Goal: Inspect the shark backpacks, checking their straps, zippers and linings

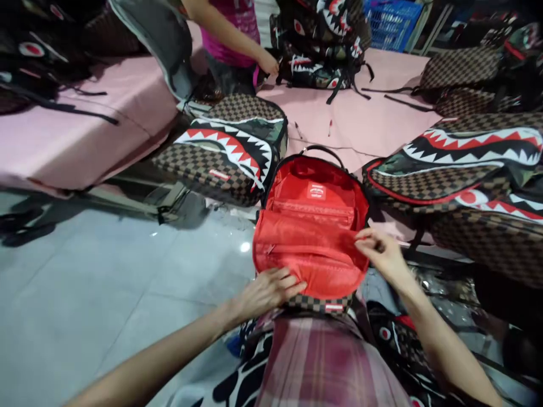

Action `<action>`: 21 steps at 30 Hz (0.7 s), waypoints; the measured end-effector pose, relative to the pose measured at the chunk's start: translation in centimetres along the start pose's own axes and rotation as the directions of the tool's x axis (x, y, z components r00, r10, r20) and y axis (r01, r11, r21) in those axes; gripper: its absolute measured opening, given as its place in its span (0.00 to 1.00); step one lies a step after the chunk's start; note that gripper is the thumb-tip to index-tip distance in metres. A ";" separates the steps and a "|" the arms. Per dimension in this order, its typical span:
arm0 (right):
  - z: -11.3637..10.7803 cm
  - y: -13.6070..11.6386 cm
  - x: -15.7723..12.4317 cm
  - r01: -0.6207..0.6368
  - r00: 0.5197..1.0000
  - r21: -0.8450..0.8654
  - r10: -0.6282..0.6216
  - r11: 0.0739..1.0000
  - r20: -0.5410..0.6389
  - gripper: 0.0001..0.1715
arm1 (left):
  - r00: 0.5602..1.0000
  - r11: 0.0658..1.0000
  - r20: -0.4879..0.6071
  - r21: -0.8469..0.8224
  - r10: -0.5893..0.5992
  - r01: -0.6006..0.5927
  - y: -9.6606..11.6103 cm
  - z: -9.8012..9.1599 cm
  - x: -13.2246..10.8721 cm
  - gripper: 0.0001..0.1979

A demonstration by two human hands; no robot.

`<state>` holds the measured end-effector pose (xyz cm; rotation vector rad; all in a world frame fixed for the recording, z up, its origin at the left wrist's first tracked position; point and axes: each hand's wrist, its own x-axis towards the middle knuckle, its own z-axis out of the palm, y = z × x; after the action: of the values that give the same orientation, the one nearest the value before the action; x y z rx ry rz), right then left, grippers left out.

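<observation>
An unzipped backpack with a bright red lining [314,226] lies at the table's near edge, its front panel folded down toward my lap. Inside are a small label [316,191] and a zipped inner pocket. My left hand [274,288] rests on the lower left rim of the panel, fingers bent over the red lining. At the panel's right edge, my right hand [379,249] pinches the red lining between thumb and fingers.
Checkered shark-mouth backpacks lie at the left [229,147] and right [462,158]. Two pens [330,128] sit on the pink table [352,121]. Beyond, a person in a pink shirt [237,28] reaches toward stacked backpacks [324,45]. A blue crate [392,24] stands behind.
</observation>
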<state>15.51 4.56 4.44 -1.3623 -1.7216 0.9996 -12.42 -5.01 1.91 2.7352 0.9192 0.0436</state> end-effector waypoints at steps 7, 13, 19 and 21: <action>6.0 6.6 -7.1 0.335 0.942 -0.404 -0.312 0.851 0.125 0.09 | 0.998 0.993 -0.035 0.102 -0.053 0.056 -0.4 5.0 -2.1 0.17; 5.1 5.5 -6.8 0.364 0.931 -0.349 -0.342 0.864 0.125 0.09 | 0.984 0.998 -0.170 0.021 -0.054 0.058 -0.3 4.0 -3.4 0.17; 4.2 1.9 -2.7 0.362 0.931 -0.302 -0.330 0.882 0.153 0.13 | 0.976 0.996 -0.203 0.008 -0.083 0.086 -0.4 4.5 -3.1 0.17; 4.3 1.2 -0.8 0.418 0.905 -0.290 -0.369 0.861 0.210 0.17 | 0.977 0.998 -0.201 0.000 -0.067 0.068 -0.2 4.4 -3.2 0.18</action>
<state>12.36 3.34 1.43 -1.0743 -2.2464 0.6069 -14.64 -7.80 -2.24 2.7407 1.0663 0.3103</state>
